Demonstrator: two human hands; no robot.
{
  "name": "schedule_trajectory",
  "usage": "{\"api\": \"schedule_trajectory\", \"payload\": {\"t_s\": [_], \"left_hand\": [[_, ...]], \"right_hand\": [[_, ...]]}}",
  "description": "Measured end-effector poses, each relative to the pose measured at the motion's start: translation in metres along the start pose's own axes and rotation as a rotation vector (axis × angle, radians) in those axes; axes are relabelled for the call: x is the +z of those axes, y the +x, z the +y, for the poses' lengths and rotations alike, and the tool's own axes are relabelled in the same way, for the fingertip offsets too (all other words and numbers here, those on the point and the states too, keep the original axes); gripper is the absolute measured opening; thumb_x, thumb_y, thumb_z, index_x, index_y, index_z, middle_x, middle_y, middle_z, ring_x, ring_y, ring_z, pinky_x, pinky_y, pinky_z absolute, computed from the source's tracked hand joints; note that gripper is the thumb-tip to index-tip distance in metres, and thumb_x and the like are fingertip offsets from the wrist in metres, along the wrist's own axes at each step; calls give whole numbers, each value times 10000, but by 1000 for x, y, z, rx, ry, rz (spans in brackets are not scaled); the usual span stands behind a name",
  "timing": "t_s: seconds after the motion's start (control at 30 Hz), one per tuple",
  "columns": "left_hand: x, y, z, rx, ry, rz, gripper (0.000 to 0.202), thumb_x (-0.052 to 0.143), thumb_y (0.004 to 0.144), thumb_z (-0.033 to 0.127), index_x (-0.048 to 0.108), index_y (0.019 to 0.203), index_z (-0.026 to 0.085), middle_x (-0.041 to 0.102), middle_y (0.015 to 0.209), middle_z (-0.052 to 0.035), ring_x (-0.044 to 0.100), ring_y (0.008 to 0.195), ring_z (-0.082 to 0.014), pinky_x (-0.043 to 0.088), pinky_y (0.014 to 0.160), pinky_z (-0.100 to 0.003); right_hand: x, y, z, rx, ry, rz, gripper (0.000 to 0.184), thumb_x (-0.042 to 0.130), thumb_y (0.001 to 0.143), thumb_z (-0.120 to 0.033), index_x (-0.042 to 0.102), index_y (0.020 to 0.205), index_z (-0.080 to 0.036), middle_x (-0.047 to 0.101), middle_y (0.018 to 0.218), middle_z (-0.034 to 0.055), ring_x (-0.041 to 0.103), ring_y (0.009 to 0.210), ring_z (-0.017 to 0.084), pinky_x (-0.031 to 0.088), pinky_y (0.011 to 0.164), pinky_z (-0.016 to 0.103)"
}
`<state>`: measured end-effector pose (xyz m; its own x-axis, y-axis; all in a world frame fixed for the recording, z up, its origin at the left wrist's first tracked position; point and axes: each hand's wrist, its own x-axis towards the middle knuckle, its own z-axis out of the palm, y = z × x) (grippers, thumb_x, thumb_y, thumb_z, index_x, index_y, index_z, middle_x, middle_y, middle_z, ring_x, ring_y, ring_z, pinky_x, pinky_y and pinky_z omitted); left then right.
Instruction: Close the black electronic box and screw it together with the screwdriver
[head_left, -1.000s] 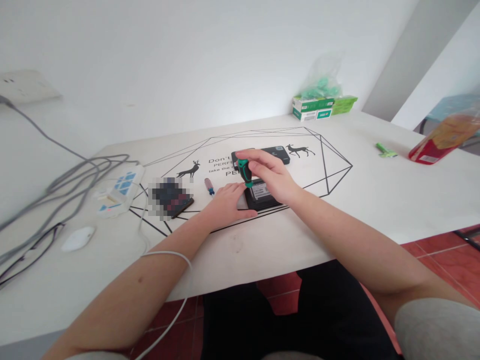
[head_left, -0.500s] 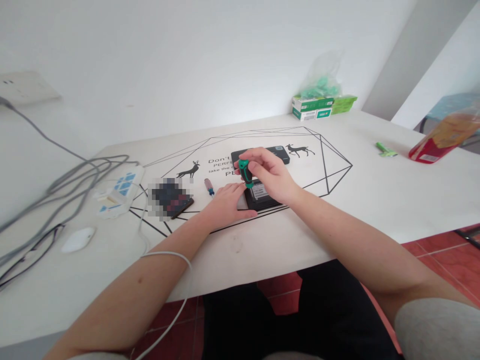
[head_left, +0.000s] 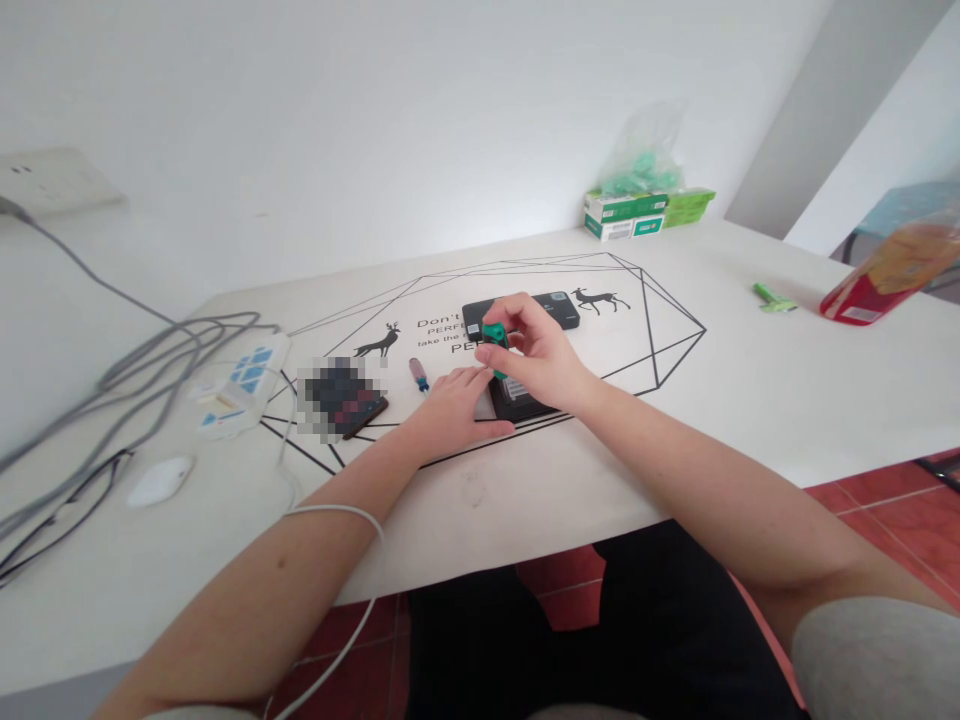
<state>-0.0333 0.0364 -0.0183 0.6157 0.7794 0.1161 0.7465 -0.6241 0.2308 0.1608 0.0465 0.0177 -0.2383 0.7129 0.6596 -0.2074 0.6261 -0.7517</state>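
A: The green-handled screwdriver [head_left: 494, 345] stands nearly upright on the flat black rectangular device [head_left: 517, 398]; compared with a second ago it sits lower and deeper inside the right hand [head_left: 534, 352], whose fingers are clamped around its handle.

B: So it looks pressed down into the device. And the left hand [head_left: 452, 407]?

A: Just left of the device, lying flat on the white table [head_left: 750, 400], fingers together, fingertips touching the device's edge. Another black slab [head_left: 551, 305] lies just behind the device; a small red-and-blue tool [head_left: 418, 372] lies left of it.

Left hand [head_left: 450, 408] flat, palm down; right hand [head_left: 541, 358] curled, fingers pinched.
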Motion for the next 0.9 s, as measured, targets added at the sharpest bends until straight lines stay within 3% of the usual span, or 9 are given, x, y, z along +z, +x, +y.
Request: {"api": "schedule_trajectory", "payload": {"t_s": [0.07, 0.17, 0.27, 0.37, 0.47, 0.53, 0.63, 0.77, 0.9], "left_hand": [[0, 0, 0, 3, -6, -2, 858, 595, 903, 737, 410, 1548, 202, 560, 1466, -186, 506, 1356, -393, 411, 1110, -554], [0, 0, 0, -3, 4, -2, 804, 593, 912, 720, 461, 1507, 196, 553, 1481, -187, 502, 1361, -400, 398, 1121, -570], [0, 0, 1, -17, 12, -11, 759, 585, 922, 702, 504, 1464, 176, 559, 1472, -192, 498, 1369, -405, 396, 1122, -573], [-1, 0, 2, -22, -1, -15, 780, 597, 916, 697, 475, 1494, 187, 545, 1491, -189, 487, 1383, -402, 397, 1122, -569], [-1, 0, 2, -20, -4, -12, 798, 602, 910, 701, 452, 1514, 201, 540, 1496, -184, 485, 1383, -400, 396, 1122, -568], [-1, 0, 1, -14, 6, -6, 783, 597, 912, 704, 468, 1497, 199, 556, 1476, -177, 496, 1367, -398, 399, 1117, -559], [1, 0, 1, -12, 18, 0, 763, 590, 915, 708, 491, 1467, 191, 576, 1446, -173, 515, 1342, -392, 405, 1111, -547], [0, 0, 0, -6, 15, -4, 766, 590, 913, 715, 489, 1475, 204, 575, 1447, -173, 505, 1351, -387, 402, 1109, -549], [-1, 0, 1, -14, 1, -9, 782, 593, 912, 711, 476, 1488, 196, 560, 1471, -182, 502, 1356, -383, 404, 1105, -549]], "right_hand": [[0, 0, 0, -28, -66, 33, 337, 817, 818, -373, 626, 1068, -254, 591, 1079, 22, 564, 917, 146, 536, 816, 321], [-1, 1, -3, 10, 2, -6, 268, 714, 905, -438, 633, 1080, -252, 614, 1191, 58, 604, 1018, 175, 552, 848, 346], [-1, 2, -5, 54, 102, -41, 231, 590, 984, -463, 609, 1068, -249, 653, 1094, 47, 630, 943, 167, 566, 826, 354], [-1, 2, -5, -2, 5, 23, 231, 728, 895, -401, 586, 994, -248, 613, 983, 7, 577, 846, 142, 542, 800, 329], [-2, 1, -5, -19, -81, 59, 281, 789, 835, -372, 592, 993, -248, 605, 1072, 21, 571, 912, 150, 526, 832, 329], [-2, 2, -5, 21, -12, 6, 248, 716, 897, -411, 594, 1042, -251, 624, 1129, 42, 599, 975, 168, 537, 847, 345], [-1, 2, -5, 64, 122, -77, 234, 577, 986, -461, 578, 1091, -252, 648, 1060, 46, 622, 943, 171, 559, 816, 354], [2, 1, -3, 18, 27, -40, 257, 679, 925, -447, 588, 1061, -249, 582, 1014, 30, 561, 907, 157, 524, 693, 281], [0, 1, -1, 3, -60, 9, 273, 749, 873, -388, 581, 1041, -255, 504, 926, -4, 491, 803, 136, 498, 664, 270]]}}
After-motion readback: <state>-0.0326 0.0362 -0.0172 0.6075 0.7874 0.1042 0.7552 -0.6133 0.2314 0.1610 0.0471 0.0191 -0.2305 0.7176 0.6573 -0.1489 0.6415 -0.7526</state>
